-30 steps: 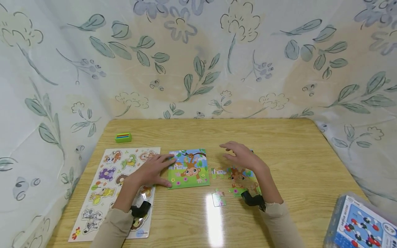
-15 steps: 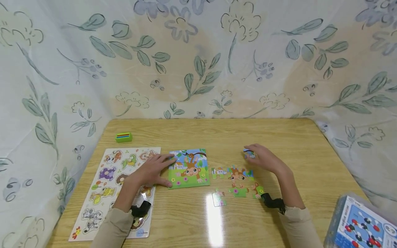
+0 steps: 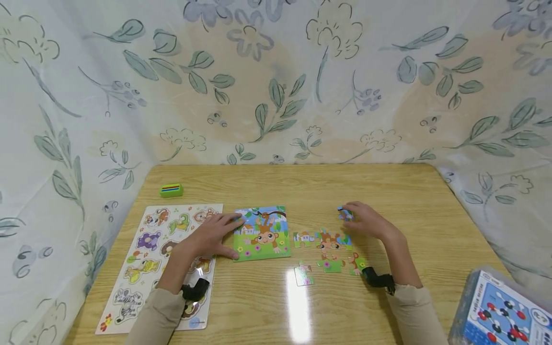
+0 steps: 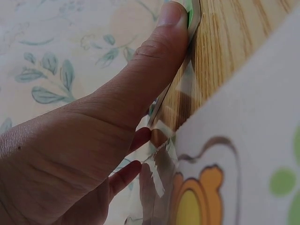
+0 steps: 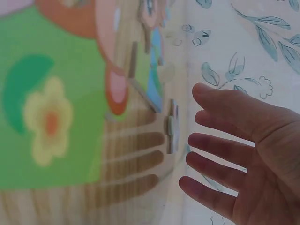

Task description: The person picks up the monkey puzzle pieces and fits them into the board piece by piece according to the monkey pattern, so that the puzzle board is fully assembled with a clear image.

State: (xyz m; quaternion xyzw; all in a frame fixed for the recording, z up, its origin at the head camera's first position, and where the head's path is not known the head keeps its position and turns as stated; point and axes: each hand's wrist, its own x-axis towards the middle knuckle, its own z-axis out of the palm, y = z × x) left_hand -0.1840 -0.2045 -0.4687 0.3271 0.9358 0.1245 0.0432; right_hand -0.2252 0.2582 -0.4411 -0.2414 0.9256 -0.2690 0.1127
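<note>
My left hand (image 3: 212, 236) rests on the left edge of a square monkey picture (image 3: 262, 239), its fingers spread and its thumb at the lower left corner. In the left wrist view the thumb lies along the picture's edge. My right hand (image 3: 371, 221) is beside a small blue puzzle piece (image 3: 345, 213). Its fingers are spread and hold nothing in the right wrist view, with the piece (image 5: 172, 126) just off the fingertips. Below lie joined pieces with a monkey face (image 3: 330, 242), a house piece (image 3: 304, 239), flower pieces (image 3: 331, 266) and a lone piece (image 3: 304, 274).
A white board of animal shapes (image 3: 142, 239) lies at the left, partly beneath my left forearm. Behind it is a small green block (image 3: 171, 190). A boxed molecule set (image 3: 502, 311) stands at the front right corner. Patterned cloth hangs behind the table (image 3: 388, 184).
My right hand has moved right, from over the table beside the picture to the blue piece, uncovering the monkey pieces. My left hand has stayed on the picture.
</note>
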